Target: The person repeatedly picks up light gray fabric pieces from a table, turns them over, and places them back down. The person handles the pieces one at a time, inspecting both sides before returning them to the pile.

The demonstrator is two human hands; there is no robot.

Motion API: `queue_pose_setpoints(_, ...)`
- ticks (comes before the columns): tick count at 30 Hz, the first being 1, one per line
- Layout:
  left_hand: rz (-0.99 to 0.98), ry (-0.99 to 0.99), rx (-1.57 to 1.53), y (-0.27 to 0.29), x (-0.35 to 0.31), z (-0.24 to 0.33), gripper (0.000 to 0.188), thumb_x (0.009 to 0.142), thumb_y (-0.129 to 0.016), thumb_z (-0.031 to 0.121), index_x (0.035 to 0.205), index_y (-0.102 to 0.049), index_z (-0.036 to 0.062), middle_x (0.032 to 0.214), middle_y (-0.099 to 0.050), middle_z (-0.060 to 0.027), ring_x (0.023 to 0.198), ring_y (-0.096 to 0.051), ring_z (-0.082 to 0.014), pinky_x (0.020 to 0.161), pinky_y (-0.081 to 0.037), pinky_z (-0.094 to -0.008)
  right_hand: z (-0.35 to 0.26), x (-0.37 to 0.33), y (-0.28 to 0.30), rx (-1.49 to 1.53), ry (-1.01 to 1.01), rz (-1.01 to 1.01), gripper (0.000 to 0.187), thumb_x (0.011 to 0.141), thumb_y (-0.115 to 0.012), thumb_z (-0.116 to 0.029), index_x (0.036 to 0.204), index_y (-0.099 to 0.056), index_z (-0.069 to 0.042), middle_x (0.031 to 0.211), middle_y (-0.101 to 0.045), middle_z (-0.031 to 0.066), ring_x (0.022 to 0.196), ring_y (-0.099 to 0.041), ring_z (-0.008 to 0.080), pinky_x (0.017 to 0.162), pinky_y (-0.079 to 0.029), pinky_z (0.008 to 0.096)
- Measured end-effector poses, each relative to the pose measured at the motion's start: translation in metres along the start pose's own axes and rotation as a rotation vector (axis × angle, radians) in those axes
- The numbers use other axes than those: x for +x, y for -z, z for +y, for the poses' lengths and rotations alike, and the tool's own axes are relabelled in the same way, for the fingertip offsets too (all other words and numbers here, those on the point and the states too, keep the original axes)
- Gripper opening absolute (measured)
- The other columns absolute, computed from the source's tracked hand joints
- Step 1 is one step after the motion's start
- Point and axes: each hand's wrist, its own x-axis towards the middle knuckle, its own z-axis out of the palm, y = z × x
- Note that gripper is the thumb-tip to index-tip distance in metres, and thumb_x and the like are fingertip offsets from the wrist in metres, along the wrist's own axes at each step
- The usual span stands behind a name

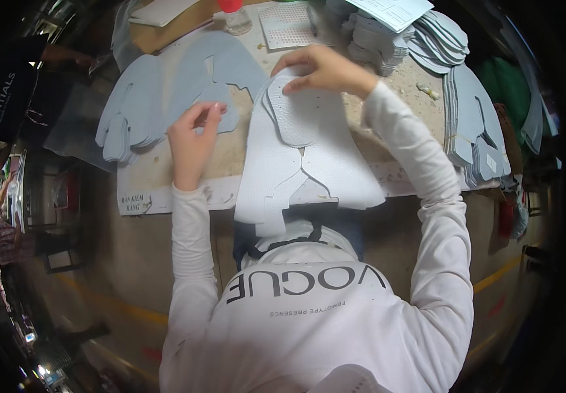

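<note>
At the table's front edge lies a large white pebbled-leather shoe upper piece, its two flared ends hanging over toward my lap. A smaller rounded, tongue-shaped white piece, with tiny holes near its top, rests over its middle. My right hand grips the top of the white pieces, thumb on the upper face and fingers around the far edge. To the left, my left hand is raised off the pieces, fingers curled in toward the thumb, with nothing visible in them. Beyond it lie grey-blue upper pieces.
More grey-blue cut pieces are stacked on the table's left and right. At the back stand a red-capped clear bottle, a printed sheet and tall piles of pieces. Another person's arm shows at far left.
</note>
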Motion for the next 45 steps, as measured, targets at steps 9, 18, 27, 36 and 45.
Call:
queue_pose_setpoints(9, -0.484, -0.412, 0.383, -0.051, 0.031, 0.012, 0.037, 0.075, -0.074, 0.026, 0.104, -0.066, 0.0039, 0.107, -0.066, -0.0093, 0.089, -0.065, -0.0248, 0.080, -0.051, -0.0316, 0.069, -0.028, -0.025, -0.266, -0.140, 0.327, 0.030, 0.077, -0.070, -0.016, 0.107, -0.067, -0.011, 0.088, -0.064, 0.0070, 0.080, -0.062, 0.0208, 0.071, -0.049, 0.0318)
queue_pose_setpoints(18, -0.745, -0.319, 0.145, -0.059, 0.049, -0.001, 0.028, 0.074, -0.072, 0.018, 0.098, -0.070, 0.0040, 0.098, -0.070, -0.0085, 0.088, -0.067, -0.0228, 0.083, -0.051, -0.0323, 0.038, -0.070, -0.011, -0.197, -0.108, 0.315, 0.025, 0.077, -0.065, -0.013, 0.102, -0.068, -0.008, 0.095, -0.065, 0.0091, 0.084, -0.062, 0.0238, 0.073, -0.049, 0.0333)
queue_pose_setpoints(27, 0.017, 0.356, -1.101, -0.036, 0.069, -0.031, 0.026, 0.092, -0.055, 0.017, 0.114, -0.054, 0.0033, 0.109, -0.061, -0.0049, 0.101, -0.057, -0.0159, 0.091, -0.044, -0.0306, 0.006, -0.072, -0.055, -0.507, 0.267, 0.107, 0.035, 0.070, -0.061, -0.011, 0.105, -0.066, -0.009, 0.106, -0.066, 0.0080, 0.095, -0.063, 0.0274, 0.083, -0.049, 0.0374)
queue_pose_setpoints(36, -0.248, 0.575, -1.155, -0.062, 0.048, -0.018, 0.035, 0.099, -0.040, 0.017, 0.132, -0.040, 0.0020, 0.124, -0.053, -0.0101, 0.112, -0.055, -0.0187, 0.095, -0.047, -0.0342, 0.006, -0.028, -0.033, 0.551, -0.085, 0.429, 0.023, 0.086, -0.066, -0.014, 0.106, -0.067, -0.005, 0.083, -0.065, -0.0009, 0.074, -0.056, 0.0038, 0.063, -0.044, 0.0186)
queue_pose_setpoints(45, -0.327, 0.510, -0.901, -0.079, 0.030, -0.007, 0.039, 0.095, -0.049, 0.007, 0.132, -0.039, -0.0004, 0.126, -0.053, -0.0128, 0.114, -0.054, -0.0181, 0.094, -0.045, -0.0291, 0.017, -0.019, -0.064, 0.082, -0.163, 0.520, 0.030, 0.085, -0.065, -0.013, 0.115, -0.065, -0.009, 0.089, -0.061, 0.0014, 0.075, -0.056, 0.0087, 0.067, -0.047, 0.0234)
